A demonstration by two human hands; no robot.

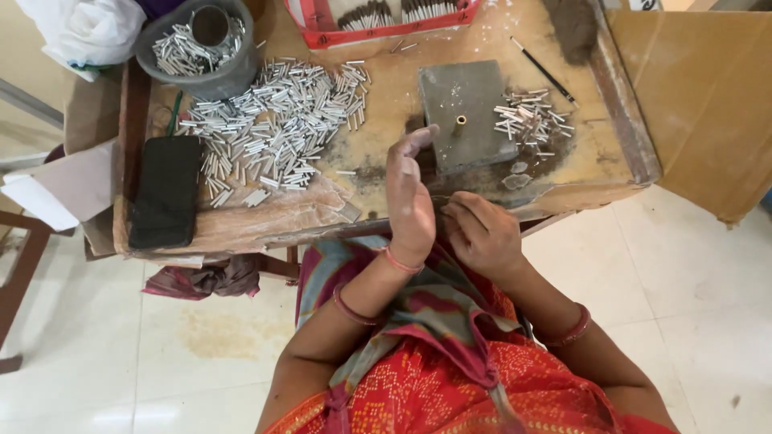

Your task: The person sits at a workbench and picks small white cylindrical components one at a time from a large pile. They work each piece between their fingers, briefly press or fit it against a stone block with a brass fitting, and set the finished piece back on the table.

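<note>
Head view: left hand (410, 201) is being held open, right hand (481, 233) pinched together at centre, its contents unclear, below the grey block (466, 112).

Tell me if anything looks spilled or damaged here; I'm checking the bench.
Small silver tubes lie strewn loose over the wooden tray beside their grey tub. The tray's near edge looks chipped and ragged. Dark powder stains surround the grey block.

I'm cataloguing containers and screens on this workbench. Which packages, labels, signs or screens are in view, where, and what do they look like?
Phone: flat black rectangle, dark screen, on the bench's left edge.
Red tray: shallow box with white trim, holding dark sticks, top centre.
Grey tub: round, holding small silver tubes, top left.
White plastic bag: crumpled, top-left corner.
No readable labels or signs.
</note>
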